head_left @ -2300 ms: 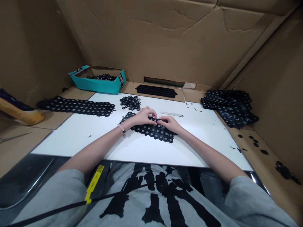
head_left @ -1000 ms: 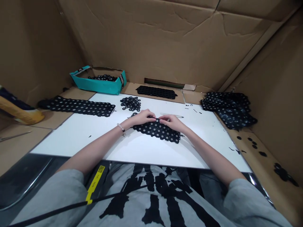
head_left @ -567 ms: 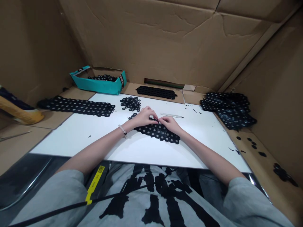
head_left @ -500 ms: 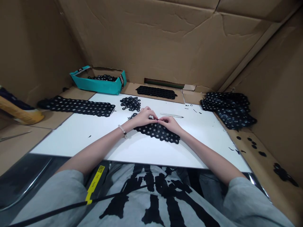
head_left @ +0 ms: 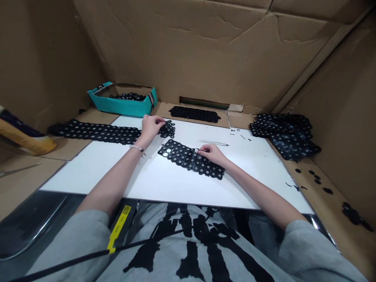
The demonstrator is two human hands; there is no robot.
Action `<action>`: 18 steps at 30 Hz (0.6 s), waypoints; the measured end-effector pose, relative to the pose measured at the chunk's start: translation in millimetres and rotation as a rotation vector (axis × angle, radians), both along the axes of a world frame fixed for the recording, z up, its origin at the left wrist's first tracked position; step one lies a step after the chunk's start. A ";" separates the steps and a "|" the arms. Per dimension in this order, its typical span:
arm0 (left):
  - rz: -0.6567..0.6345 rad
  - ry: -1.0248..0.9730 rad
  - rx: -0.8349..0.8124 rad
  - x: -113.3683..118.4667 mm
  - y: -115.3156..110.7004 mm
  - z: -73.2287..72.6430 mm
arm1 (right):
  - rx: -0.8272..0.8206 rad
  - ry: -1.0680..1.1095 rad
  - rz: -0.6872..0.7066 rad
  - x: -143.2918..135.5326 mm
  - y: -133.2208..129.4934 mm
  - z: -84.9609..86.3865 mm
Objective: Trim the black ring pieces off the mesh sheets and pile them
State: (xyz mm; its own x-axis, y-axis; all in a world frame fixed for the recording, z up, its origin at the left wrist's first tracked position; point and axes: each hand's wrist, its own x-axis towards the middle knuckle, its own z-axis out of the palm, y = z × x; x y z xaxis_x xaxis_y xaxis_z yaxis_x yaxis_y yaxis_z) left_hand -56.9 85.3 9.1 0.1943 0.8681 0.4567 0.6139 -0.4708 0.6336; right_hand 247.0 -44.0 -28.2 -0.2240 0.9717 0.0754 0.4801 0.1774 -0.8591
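A black perforated strip lies at a slant on the white board, with two bright white gaps near its left end. My right hand pinches the strip's upper edge between thumb and fingers. Up and to the left, my left hand, a beaded bracelet at its wrist, is at the left side of a pile of small black rings. Its fingers are pinched together at the pile; whatever they hold is too small to make out.
Behind stand a teal-sided box of rings and a dark strip. Another strip lies left, near a yellow container. A white pen lies beyond my right hand. Black sheets are stacked right. Cardboard walls surround the board.
My left hand has left the strip and moved up and left to the ring pile, uncovering the strip's left part. My right hand has stayed at the strip's upper edge.
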 end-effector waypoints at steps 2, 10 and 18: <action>0.144 0.066 0.123 -1.1 -3.8 -0.6 | 0.002 0.005 0.004 -0.3 -0.5 0.7; -0.378 0.324 0.045 61.3 -39.6 -5.3 | -0.058 0.041 0.158 9.9 3.1 14.1; -0.646 0.367 -0.203 86.5 -65.0 -12.4 | -0.053 -0.100 0.057 8.5 0.4 15.3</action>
State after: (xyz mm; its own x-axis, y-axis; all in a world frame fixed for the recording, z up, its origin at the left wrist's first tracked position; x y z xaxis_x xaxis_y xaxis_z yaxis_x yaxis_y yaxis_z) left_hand 29.5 20.3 -3.3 0.7996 0.5905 0.1091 0.4441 -0.7039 0.5544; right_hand 255.5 -43.6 -12.9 -0.2827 0.9592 -0.0012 0.5543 0.1624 -0.8163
